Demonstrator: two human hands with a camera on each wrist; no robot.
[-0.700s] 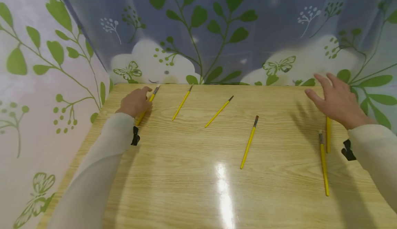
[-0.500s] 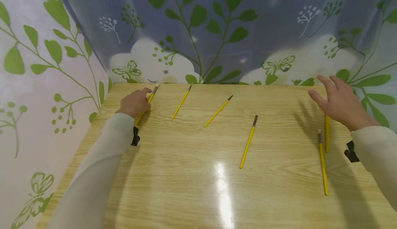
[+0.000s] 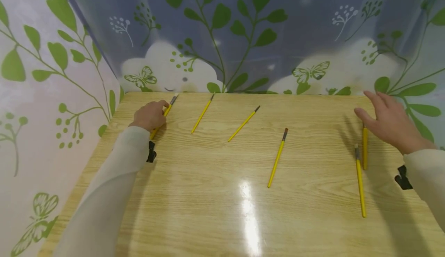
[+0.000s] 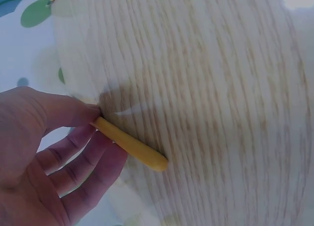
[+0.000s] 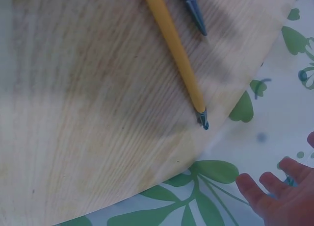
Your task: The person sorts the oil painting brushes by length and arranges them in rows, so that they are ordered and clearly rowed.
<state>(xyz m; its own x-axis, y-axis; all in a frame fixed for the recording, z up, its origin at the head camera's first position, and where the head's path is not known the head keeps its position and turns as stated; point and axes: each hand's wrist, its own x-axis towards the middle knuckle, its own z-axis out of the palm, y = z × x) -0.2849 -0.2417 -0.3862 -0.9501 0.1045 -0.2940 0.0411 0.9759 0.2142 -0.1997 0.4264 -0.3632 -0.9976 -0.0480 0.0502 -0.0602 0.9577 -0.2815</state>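
At the far left of the table my left hand (image 3: 149,116) pinches a yellow paintbrush (image 3: 168,110) between thumb and fingers, its pale bristles toward the back. The left wrist view shows the rounded end of the brush's handle (image 4: 140,152) sticking out past the fingertips. On the other side, my right hand (image 3: 396,123) hovers with fingers spread and holds nothing. Below it lies a yellow paintbrush (image 3: 364,148), whose tip the hand hides in the head view; the right wrist view shows its dark ferrule (image 5: 201,119). A pale-tipped paintbrush (image 3: 360,187) lies beside that one.
Between the hands lie a thin paintbrush (image 3: 202,114), another thin dark-tipped one (image 3: 243,123) and a reddish-tipped one (image 3: 277,160). The wooden table (image 3: 194,210) meets a leaf-patterned backdrop (image 3: 243,56) at the back and a pale patterned sheet (image 3: 41,133) at the left.
My right hand has moved right and slightly toward me, above the table. The left hand stays nearly in place on its paintbrush. The loose paintbrushes have not moved on the table.
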